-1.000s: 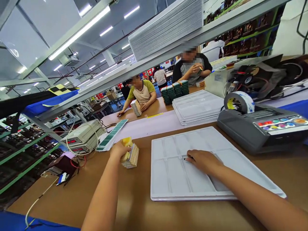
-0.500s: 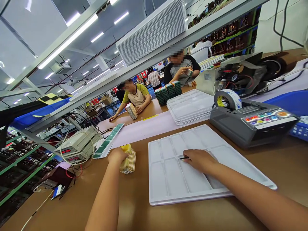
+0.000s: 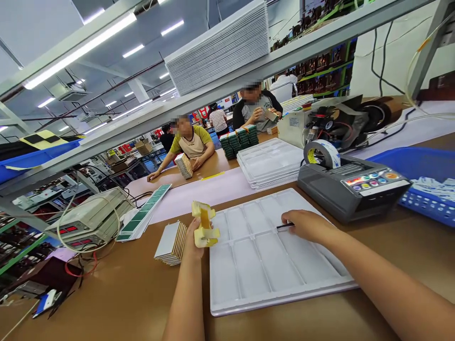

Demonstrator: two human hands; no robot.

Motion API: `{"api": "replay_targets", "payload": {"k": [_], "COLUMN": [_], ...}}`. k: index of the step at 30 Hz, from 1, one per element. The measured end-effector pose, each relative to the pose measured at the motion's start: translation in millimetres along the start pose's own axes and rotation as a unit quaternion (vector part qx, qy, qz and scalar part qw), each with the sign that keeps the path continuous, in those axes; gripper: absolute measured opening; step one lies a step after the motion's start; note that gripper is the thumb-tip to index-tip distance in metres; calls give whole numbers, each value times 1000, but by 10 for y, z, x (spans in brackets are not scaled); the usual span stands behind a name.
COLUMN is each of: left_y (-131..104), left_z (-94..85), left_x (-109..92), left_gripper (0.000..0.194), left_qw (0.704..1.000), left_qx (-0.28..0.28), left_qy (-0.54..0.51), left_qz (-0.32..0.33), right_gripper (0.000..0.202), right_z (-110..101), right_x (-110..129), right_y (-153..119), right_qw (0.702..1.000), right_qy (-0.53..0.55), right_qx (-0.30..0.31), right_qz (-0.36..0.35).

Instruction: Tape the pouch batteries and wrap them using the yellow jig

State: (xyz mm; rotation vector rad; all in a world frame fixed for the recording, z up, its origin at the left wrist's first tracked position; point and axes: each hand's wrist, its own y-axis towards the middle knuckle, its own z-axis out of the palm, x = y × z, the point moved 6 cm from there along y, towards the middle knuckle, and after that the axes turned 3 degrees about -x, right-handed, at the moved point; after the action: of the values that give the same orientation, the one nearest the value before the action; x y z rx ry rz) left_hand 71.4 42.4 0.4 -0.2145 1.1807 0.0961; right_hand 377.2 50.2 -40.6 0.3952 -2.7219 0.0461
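My left hand (image 3: pixel 194 239) is closed around a pale yellow, notched jig-like piece (image 3: pixel 205 224), held up at the left edge of the white plastic tray (image 3: pixel 263 265). To the left of that hand, a stack of flat white panels with gold-brown edges (image 3: pixel 170 241) stands on the brown table. Over the tray's divided compartments, my right hand (image 3: pixel 305 225) pinches a thin dark pointed tool (image 3: pixel 285 225). Its kind is unclear, since the fingers cover most of it.
A grey tape dispenser (image 3: pixel 351 182) carrying a tape roll (image 3: pixel 322 155) stands behind the tray. Stacked white trays (image 3: pixel 270 161) lie farther back. Two instrument boxes (image 3: pixel 88 218) and a green-panelled strip (image 3: pixel 145 213) are at left. Two co-workers sit across the table.
My left hand has lifted away from the panel stack and moved right with the yellow piece, exposing the stack's top. The view has shifted; my right hand keeps the dark tool.
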Motion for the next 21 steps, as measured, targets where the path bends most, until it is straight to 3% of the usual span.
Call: {"api": "replay_targets", "payload": {"k": [3, 9, 14, 17, 21], "left_y": [30, -61, -105, -199, -418], "left_z": [-50, -36, -21, -13, -30], "left_x": [63, -47, -92, -252, -584], "left_gripper": [36, 30, 29, 29, 32], "left_qw": [999, 994, 992, 986, 973], "left_qx": [31, 64, 77, 97, 95], "left_qy": [-20, -89, -88, -114, -117], "left_qz": [-10, 21, 35, 73, 174], "right_gripper": [20, 13, 14, 17, 19], "right_z": [11, 82, -15, -133, -234], "right_x": [-18, -62, -39, 13, 109], "right_y": [14, 54, 10, -37, -76], "right_qw": [999, 997, 993, 986, 980], "right_qy": [-39, -63, -86, -100, -111], "right_qx": [-23, -38, -75, -127, -158], "right_qz": [-3, -6, -24, -46, -55]}}
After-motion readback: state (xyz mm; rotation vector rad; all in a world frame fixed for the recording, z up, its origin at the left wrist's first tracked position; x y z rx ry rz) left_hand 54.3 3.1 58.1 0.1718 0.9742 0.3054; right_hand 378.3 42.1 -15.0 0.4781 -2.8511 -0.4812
